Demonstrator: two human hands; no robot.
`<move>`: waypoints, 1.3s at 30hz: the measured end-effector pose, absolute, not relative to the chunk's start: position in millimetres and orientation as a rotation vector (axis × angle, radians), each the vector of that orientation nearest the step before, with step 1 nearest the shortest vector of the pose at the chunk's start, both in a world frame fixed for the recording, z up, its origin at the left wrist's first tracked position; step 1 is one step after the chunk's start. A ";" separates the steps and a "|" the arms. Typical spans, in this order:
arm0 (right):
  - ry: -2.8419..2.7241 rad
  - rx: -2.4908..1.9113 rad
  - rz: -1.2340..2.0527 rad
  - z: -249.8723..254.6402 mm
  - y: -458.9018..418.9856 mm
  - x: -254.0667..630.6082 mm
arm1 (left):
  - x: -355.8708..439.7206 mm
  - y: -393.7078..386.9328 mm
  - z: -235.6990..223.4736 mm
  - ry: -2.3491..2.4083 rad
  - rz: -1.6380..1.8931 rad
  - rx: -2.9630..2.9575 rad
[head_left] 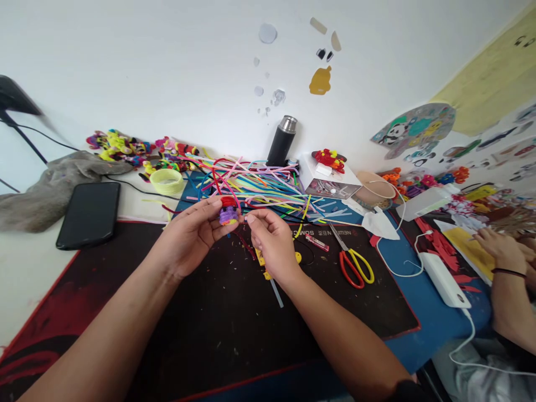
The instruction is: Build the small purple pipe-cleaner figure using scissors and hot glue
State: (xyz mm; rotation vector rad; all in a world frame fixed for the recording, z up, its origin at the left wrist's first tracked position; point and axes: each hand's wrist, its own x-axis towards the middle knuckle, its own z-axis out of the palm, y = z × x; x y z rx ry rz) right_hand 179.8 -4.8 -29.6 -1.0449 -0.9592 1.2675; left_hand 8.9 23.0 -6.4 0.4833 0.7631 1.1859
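Note:
A small pipe-cleaner figure [228, 213], red on top, purple in the middle and yellow-orange below, is held between the thumb and fingers of my left hand [196, 226]. Red and pink pipe-cleaner ends rise from it. Just to its right, my right hand [272, 237] pinches with thumb and forefinger close to the figure; what lies in that pinch is too small to make out. Partly hidden under my right hand is a yellow piece [268, 274] on the dark mat [201, 329]. A pale glue stick [277, 293] pokes out below it.
Loose pipe cleaners [259, 187] are heaped behind my hands. Scissors [354, 265] and a red-white packet [317, 242] lie right. A black flask [282, 142] stands at the wall. A phone [89, 215] and yellow roll [166, 182] lie left. Beyond a white power bank [444, 279], another person's hand [500, 248] works.

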 end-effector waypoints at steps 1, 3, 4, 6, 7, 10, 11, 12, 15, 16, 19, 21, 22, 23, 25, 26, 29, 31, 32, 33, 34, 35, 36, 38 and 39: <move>-0.955 -1.041 1.268 -29.8 -4.9 179.8 | 9.1 22.7 -6.2 0.762 1.188 0.481; -0.947 -1.029 1.271 -30.6 -5.0 179.8 | 9.7 22.3 -5.9 0.760 1.194 0.482; -0.944 -1.023 1.273 -31.0 -5.0 179.8 | 10.0 22.2 -5.8 0.758 1.197 0.484; -0.940 -1.009 1.273 -31.6 -5.1 179.8 | 10.5 21.9 -5.7 0.755 1.201 0.487; -0.941 -1.005 1.273 -31.8 -5.2 179.8 | 10.7 21.9 -5.8 0.753 1.204 0.488; -0.946 -1.001 1.269 -31.8 -5.7 179.7 | 10.9 21.8 -6.0 0.752 1.208 0.493; -0.948 -1.002 1.268 -31.6 -5.9 179.6 | 11.0 21.8 -5.9 0.752 1.207 0.495; -0.949 -1.003 1.267 -31.4 -6.1 179.5 | 11.0 21.7 -5.8 0.752 1.205 0.496; -0.952 -1.006 1.269 -31.3 -6.4 179.1 | 11.1 21.3 -5.1 0.750 1.205 0.497; -0.952 -1.006 1.269 -31.4 -6.3 179.0 | 11.0 21.1 -4.9 0.750 1.204 0.496; -0.940 -0.999 1.274 -32.0 -5.8 178.9 | 10.7 20.8 -4.8 0.748 1.196 0.496; -0.934 -0.993 1.278 -31.9 -5.6 178.9 | 10.4 20.7 -4.9 0.747 1.194 0.501; -0.936 -0.993 1.277 -31.5 -5.6 178.9 | 10.4 20.7 -5.0 0.748 1.195 0.503; -0.939 -0.994 1.272 -30.9 -5.7 179.0 | 10.5 20.8 -5.0 0.752 1.197 0.506; -0.945 -0.995 1.258 -29.5 -6.0 179.3 | 10.9 20.8 -5.3 0.765 1.206 0.509; -0.944 -0.993 1.251 -28.9 -6.1 179.7 | 11.3 20.8 -5.7 0.773 1.211 0.511; -0.949 -0.996 1.225 -28.5 -6.4 181.1 | 12.4 20.2 -7.7 0.791 1.218 0.530; -0.973 -1.015 1.190 -29.2 -6.9 182.1 | 13.4 19.5 -9.6 0.807 1.222 0.562; -0.989 -1.026 1.167 -29.5 -7.5 182.4 | 13.9 19.2 -10.5 0.815 1.229 0.587; -1.006 -1.036 1.142 -29.7 -8.3 182.6 | 14.4 18.9 -11.3 0.823 1.236 0.620; -1.025 -1.044 1.118 -29.8 -9.4 182.5 | 14.9 18.6 -11.9 0.831 1.243 0.655; -1.046 -1.050 1.094 -29.5 -10.6 182.3 | 15.4 18.3 -12.3 0.837 1.247 0.688; -1.067 -1.054 1.072 -29.1 -12.1 181.8 | 15.9 18.0 -12.5 0.843 1.248 0.716; -1.107 -1.061 1.023 -27.6 -15.1 180.4 | 16.7 17.6 -12.3 0.851 1.247 0.749; -1.125 -1.065 0.999 -26.8 -16.5 179.5 | 16.9 17.4 -12.1 0.851 1.247 0.755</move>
